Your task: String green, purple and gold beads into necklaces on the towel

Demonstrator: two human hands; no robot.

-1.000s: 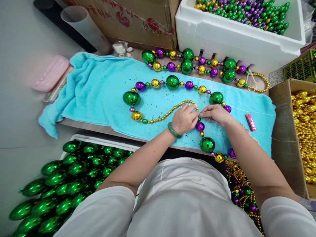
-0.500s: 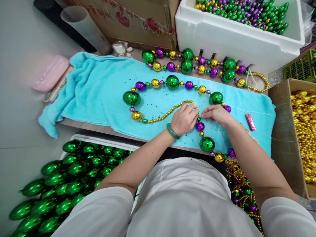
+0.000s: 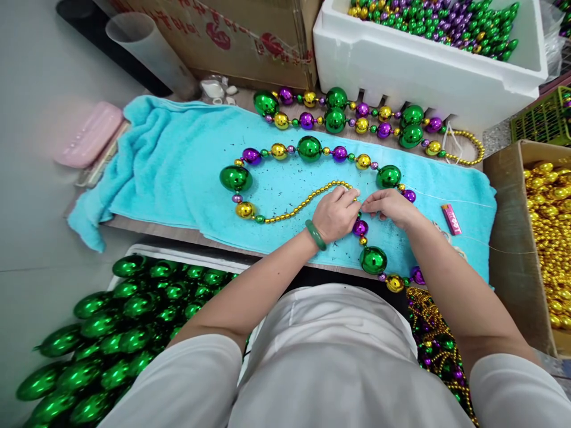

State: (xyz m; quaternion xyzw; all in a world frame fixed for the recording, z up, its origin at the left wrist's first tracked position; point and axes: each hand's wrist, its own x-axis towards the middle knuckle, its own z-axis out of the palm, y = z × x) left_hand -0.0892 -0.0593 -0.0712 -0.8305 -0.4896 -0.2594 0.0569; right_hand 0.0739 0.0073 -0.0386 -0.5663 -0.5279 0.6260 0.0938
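Note:
A bead necklace point(image 3: 309, 148) of large green, gold and purple balls lies in a loop on a turquoise towel point(image 3: 178, 160). A run of small gold beads point(image 3: 298, 208) leads from its left side to my hands. My left hand point(image 3: 335, 214), with a green bangle on the wrist, is closed in a pinch on the end of the small gold beads. My right hand point(image 3: 389, 207) pinches the thin string right beside it, fingertips almost touching the left hand's. A purple ball point(image 3: 359, 227) and a green ball point(image 3: 373, 260) lie just below my hands.
A second finished necklace point(image 3: 348, 116) lies behind, against a white foam box point(image 3: 414, 65) of mixed beads. A pink lighter point(image 3: 450, 219) lies at the right. A carton of gold beads point(image 3: 551, 238) stands far right, a tray of green balls point(image 3: 125, 321) at lower left.
Both hands stay pinched together at the same spot, with only slight finger movement. The view has shifted a little downward.

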